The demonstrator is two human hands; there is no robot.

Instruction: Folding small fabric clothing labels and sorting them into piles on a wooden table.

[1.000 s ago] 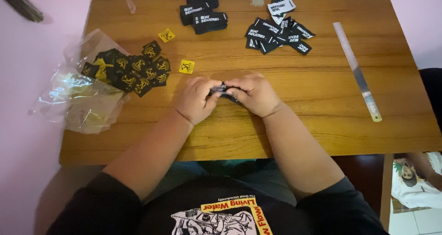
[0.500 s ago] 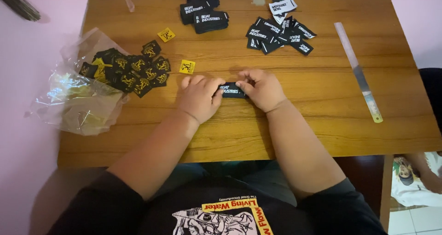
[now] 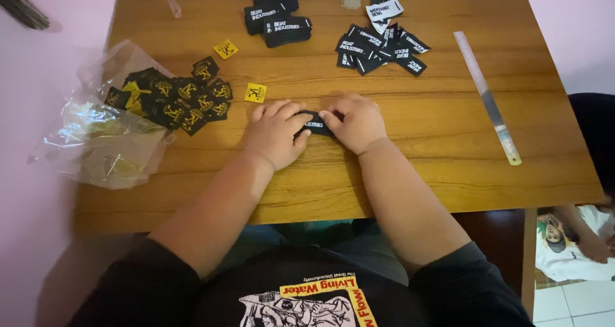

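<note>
Both hands meet at the middle of the counter [image 3: 448, 173], pressed together over a small black woven label [image 3: 314, 124] with white lettering. The left hand [image 3: 277, 133] pins the label's left end under its fingertips, and the right hand [image 3: 354, 122] pinches the right end between thumb and forefinger; each is clamped on the label, which lies flat on the wood between them. Only a short strip of it shows in the gap.

To do this well, it seems best to keep the label flat against the wood, line up the edges squarely, and press firmly along the crease with the fingertips so the cloth does not spring back or skew.

Just beyond the left hand lies a single yellow square label [image 3: 255, 93], and another yellow one [image 3: 225, 48] sits further back. To the left, a heap of black-and-yellow labels [image 3: 176, 101] spills from a crumpled clear plastic bag [image 3: 102, 144]. At the far edge stand neat stacks of black labels [image 3: 277, 12], and to their right a loose scatter of black labels [image 3: 378, 42]. A metal ruler [image 3: 487, 96] lies slantwise near the right edge, well apart from the hands.
</note>
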